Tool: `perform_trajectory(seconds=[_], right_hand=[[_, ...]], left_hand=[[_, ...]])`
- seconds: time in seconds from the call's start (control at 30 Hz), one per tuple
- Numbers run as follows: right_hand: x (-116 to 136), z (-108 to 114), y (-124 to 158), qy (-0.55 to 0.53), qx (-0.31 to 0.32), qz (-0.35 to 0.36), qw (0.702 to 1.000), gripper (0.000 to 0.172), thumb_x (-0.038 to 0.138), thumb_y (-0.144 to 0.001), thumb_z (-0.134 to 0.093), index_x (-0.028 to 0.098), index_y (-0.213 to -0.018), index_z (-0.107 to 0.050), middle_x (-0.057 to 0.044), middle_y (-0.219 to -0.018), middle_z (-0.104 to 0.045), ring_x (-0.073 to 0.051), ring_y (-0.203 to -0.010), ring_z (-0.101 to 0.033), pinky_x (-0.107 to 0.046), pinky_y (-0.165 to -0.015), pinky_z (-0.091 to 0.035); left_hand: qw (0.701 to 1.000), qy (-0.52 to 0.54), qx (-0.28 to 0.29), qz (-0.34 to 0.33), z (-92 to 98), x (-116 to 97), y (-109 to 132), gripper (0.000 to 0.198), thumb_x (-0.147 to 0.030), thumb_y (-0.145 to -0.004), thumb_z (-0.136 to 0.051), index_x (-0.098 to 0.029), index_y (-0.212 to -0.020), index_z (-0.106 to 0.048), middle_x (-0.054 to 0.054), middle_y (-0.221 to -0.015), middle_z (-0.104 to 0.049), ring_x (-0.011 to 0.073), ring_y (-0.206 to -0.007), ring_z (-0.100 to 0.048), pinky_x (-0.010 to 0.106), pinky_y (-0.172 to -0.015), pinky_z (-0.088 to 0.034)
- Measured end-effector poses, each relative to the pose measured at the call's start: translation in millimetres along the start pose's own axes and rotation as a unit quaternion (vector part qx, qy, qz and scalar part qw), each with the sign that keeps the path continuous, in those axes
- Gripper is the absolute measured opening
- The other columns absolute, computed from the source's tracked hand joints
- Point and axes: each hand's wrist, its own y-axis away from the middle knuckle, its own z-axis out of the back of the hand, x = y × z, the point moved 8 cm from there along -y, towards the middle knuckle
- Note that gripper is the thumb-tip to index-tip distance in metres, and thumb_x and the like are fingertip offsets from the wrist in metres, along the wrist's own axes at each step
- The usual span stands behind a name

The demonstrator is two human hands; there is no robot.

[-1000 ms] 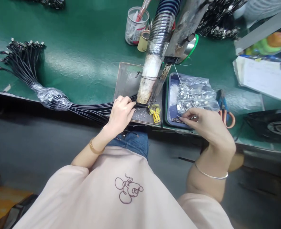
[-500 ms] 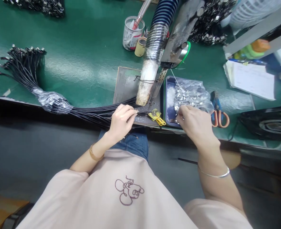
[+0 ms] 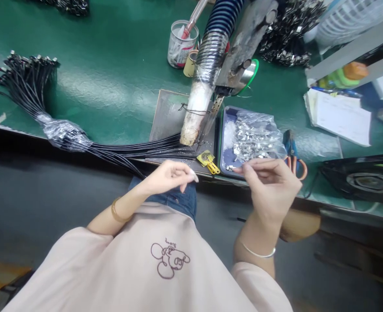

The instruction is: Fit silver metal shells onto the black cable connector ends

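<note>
My left hand (image 3: 173, 177) is just off the table's front edge, fingers curled together in a pinch. Something white shows at its fingertips; whether it holds anything else I cannot make out. Behind it lies a bundle of black cables (image 3: 119, 149), wrapped in clear plastic film (image 3: 64, 132). Over the front of a blue tray (image 3: 224, 151), my right hand (image 3: 271, 184) pinches a small metal connector (image 3: 233, 168) between thumb and forefinger. Many similar metal connectors (image 3: 256, 136) lie in a clear bag in that tray.
A yellow clip-like tool (image 3: 208, 161) sits between cables and tray. Above the cable ends hangs a hose nozzle (image 3: 189, 130), beside a soldering arm (image 3: 211, 112). Orange-handled pliers (image 3: 295, 160) lie right of the tray; a can (image 3: 181, 47) stands behind.
My left hand has left the cables and come down toward my body. My right hand has drawn back from the bagged connectors to the tray's front, a small connector now showing at its fingertips.
</note>
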Motion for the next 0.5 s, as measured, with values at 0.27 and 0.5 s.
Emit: perform_trajectory(seconds=[0.27, 0.5], right_hand=[[27.4, -65.2, 28.3, -0.072, 0.06, 0.041, 0.995, 0.009, 0.023, -0.087, -0.069, 0.024, -0.079, -0.072, -0.003, -0.089, -0.074, -0.018, -0.083, -0.072, -0.032, -0.068, -0.062], [20.5, -79.0, 26.4, -0.126, 0.111, 0.009, 0.986, 0.008, 0.022, -0.086, -0.068, 0.024, -0.08, -0.073, -0.002, -0.092, -0.074, -0.016, -0.082, -0.071, -0.028, -0.067, -0.061]], left_hand=[[0.974, 0.068, -0.213, -0.029, 25.2, -3.8, -1.2, 0.036, -0.039, -0.068, -0.086, -0.014, -0.076, -0.061, -0.004, -0.055, -0.061, 0.0039, -0.042, -0.047, 0.016, -0.041, -0.037], [0.972, 0.009, -0.22, -0.08, 22.0, -9.7, -0.2, 0.029, -0.037, -0.071, -0.084, -0.013, -0.075, -0.069, 0.001, -0.069, -0.068, 0.0089, -0.06, -0.06, 0.02, -0.058, -0.051]])
